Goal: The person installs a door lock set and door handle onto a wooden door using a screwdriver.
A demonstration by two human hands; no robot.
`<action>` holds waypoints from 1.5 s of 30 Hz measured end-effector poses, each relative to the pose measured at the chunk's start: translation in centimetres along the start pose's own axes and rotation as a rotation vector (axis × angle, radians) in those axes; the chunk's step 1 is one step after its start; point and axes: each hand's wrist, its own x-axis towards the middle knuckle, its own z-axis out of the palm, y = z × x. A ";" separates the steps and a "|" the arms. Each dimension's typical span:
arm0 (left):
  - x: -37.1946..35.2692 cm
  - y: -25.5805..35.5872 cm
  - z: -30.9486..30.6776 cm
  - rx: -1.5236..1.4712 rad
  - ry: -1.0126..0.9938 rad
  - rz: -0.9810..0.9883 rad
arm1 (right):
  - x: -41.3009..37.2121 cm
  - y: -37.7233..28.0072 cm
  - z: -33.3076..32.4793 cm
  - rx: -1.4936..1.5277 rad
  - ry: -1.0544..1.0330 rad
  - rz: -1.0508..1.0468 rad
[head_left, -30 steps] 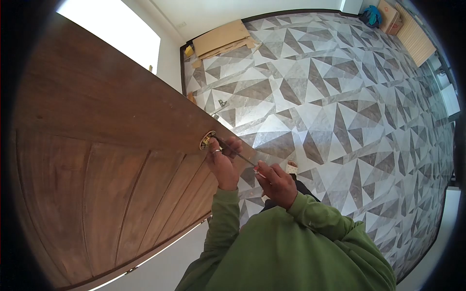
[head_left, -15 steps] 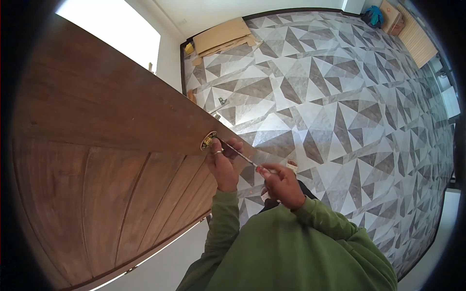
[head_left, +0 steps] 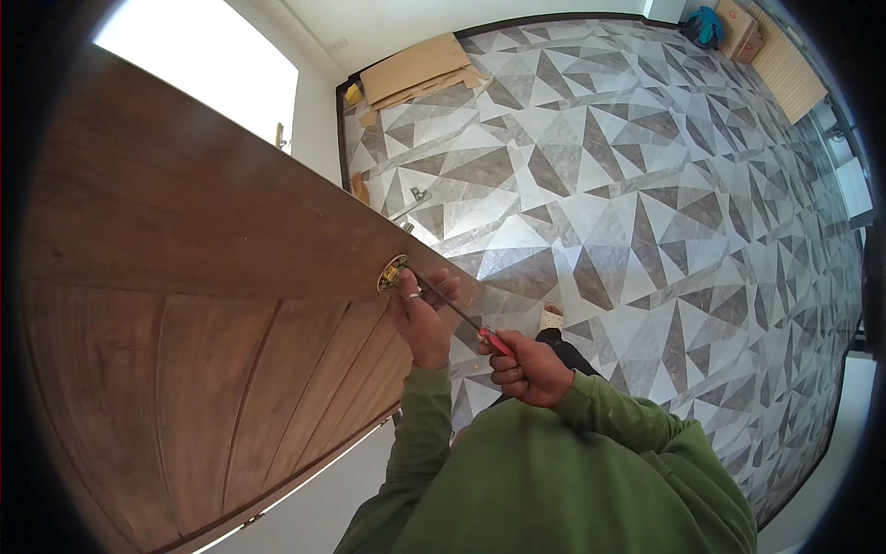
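My right hand [head_left: 533, 369] is wrapped round the red handle of a screwdriver [head_left: 496, 342]. Its long thin shaft runs up and left to a round brass door lock fitting [head_left: 391, 272] set in the brown wooden door [head_left: 249, 222]. At that fitting my left hand [head_left: 425, 325] is closed, thumb against the brass and other fingers on the far side of the shaft. The exact spot where the screwdriver tip meets the fitting is hidden by my left fingers.
The door's edge runs diagonally past my hands. Below lies a grey and white patterned tile floor [head_left: 591, 194], with my sandalled foot [head_left: 551, 319] near the door. Flat cardboard [head_left: 415, 69] leans by the far wall, and a metal piece [head_left: 420, 195] lies beyond the door.
My right hand has turned and shifted its hold on the screwdriver handle, which shows more of its red now. My left hand stays at the lock fitting. The view has moved slightly.
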 end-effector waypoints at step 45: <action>4.7 3.0 -1.3 -0.299 0.196 -0.112 | 6.8 -5.4 -2.2 0.689 -0.528 0.749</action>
